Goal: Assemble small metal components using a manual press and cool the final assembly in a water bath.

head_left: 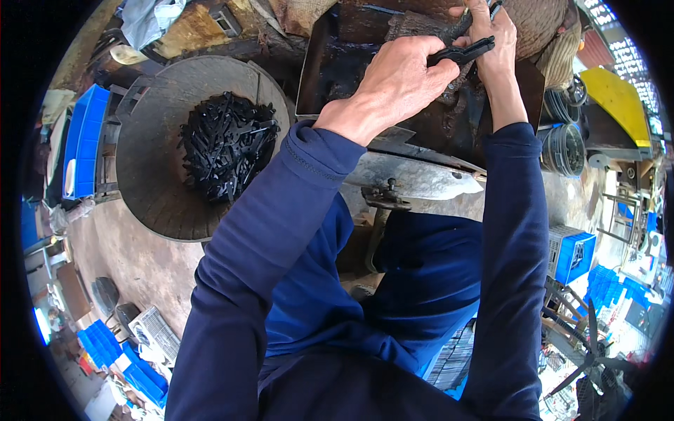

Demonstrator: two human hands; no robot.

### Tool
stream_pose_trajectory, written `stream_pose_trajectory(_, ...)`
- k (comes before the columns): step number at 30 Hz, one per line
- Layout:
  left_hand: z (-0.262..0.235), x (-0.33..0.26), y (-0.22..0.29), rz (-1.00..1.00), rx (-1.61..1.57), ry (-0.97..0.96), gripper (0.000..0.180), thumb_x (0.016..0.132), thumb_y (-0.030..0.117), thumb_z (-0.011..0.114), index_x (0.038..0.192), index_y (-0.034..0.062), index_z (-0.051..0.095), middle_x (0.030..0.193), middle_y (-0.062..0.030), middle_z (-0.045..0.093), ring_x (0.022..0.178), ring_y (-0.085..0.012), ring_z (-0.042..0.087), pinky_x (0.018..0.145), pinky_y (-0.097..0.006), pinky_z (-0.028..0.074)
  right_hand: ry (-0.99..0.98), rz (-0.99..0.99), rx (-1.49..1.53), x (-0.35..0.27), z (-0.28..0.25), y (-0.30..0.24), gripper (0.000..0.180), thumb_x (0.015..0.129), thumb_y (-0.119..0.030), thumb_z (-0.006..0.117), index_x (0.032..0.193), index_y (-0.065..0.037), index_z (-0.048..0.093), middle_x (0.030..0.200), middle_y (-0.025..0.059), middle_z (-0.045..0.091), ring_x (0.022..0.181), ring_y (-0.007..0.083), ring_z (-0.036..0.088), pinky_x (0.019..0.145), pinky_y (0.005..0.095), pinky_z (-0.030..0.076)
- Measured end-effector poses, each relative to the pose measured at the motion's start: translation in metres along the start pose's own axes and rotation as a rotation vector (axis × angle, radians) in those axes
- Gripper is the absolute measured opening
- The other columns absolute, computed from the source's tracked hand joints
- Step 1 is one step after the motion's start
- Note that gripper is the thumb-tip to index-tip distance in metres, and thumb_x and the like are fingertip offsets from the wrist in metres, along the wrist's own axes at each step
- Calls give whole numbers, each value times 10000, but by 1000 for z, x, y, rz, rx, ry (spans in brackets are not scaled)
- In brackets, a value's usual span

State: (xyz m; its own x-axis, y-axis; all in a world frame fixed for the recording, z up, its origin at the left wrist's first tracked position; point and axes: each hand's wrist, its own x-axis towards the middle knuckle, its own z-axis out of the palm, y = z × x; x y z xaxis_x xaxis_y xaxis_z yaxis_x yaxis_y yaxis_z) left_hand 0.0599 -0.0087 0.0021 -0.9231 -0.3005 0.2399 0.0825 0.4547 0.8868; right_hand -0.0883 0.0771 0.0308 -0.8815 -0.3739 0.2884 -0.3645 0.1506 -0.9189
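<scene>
At one o'clock, over a dark rectangular metal tray [317, 76], the left hand [400, 83] pinches flat black strips [469, 51] thumb-to-fingers, apparently for steadiness, beside the curled right hand [493, 43], hold unclear; a round grey tub [151, 165] of black pieces [228, 146] sits at ten o'clock, presumably for easy reach.

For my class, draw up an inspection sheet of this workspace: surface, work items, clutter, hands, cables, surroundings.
Surface: dark metal tray, stained and wet-looking inside.
Work items: loose black strips heaped in a wide round tub; black flat pieces held above the tray.
Clutter: crumpled grey plastic bag beyond the tub.
Left hand: pinching the black flat pieces.
Right hand: just beside them, fingers partly cut off by the upper edge; grip unclear.
Cables: nothing seen.
Surroundings: blue crate left, yellow panel right, fan lower right.
</scene>
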Motion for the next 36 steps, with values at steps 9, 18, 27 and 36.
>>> stream_pose_trajectory(9,-2,0,0,-5,-5,-7,245,969,253,599,859,36,627,588,11,445,525,-67,421,489,-263,356,5,-13,-52,1,-1,2,485,969,-473,581,973,11,558,784,117,650,461,160,541,418,285,440)
stream_pose_trajectory(18,-3,1,-2,20,9,11,245,971,253,598,864,36,632,586,7,449,524,-70,423,493,-266,355,0,-72,-35,1,0,5,486,974,-473,575,952,12,558,777,107,645,458,145,533,411,273,428)
stream_pose_trajectory(27,-4,3,-1,-3,-5,25,289,879,255,632,946,-19,695,616,-173,579,525,-242,542,553,-396,455,4,-73,-27,0,1,5,466,983,-456,571,944,8,561,771,96,636,461,136,530,411,268,424)
stream_pose_trajectory(36,-4,4,-4,5,18,31,292,872,257,639,949,-19,691,627,-190,580,534,-268,551,560,-403,457,-6,-67,-32,1,0,6,491,976,-482,570,922,6,560,757,95,633,470,140,535,417,269,424)
